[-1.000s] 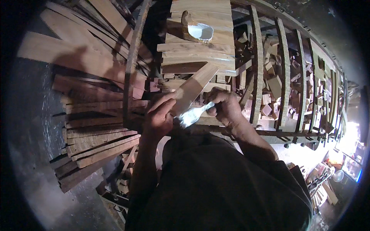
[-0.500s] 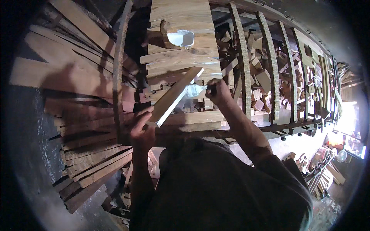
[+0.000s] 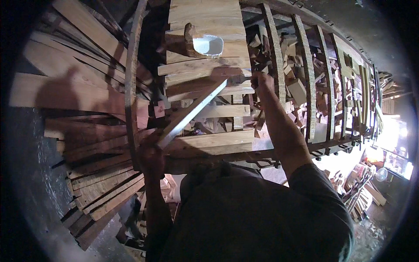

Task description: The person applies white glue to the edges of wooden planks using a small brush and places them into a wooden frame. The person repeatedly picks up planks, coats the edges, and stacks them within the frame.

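Observation:
My left hand (image 3: 151, 160) is closed around the near end of a wooden board (image 3: 192, 114), which slants up and away to the right. The board's narrow edge faces me and looks pale and wet with white glue. My right hand (image 3: 263, 83) grips the handle of a flat brush (image 3: 239, 79), its bristles at the far end of the board. Beyond them a container of white glue (image 3: 207, 45), with an upright brown handle, stands on a row of planks (image 3: 205, 63) laid side by side.
A metal rack (image 3: 271, 56) with several bars carries the planks and reaches to the right. Under its bars lie many wooden offcuts (image 3: 297, 91). Long boards (image 3: 52, 89) are stacked on the left. More scrap wood (image 3: 364, 192) lies at the lower right.
The brush has slid along the board's edge to its far end, with my right hand moving right and away. The board has turned so its glued edge shows more; my left hand has lowered slightly.

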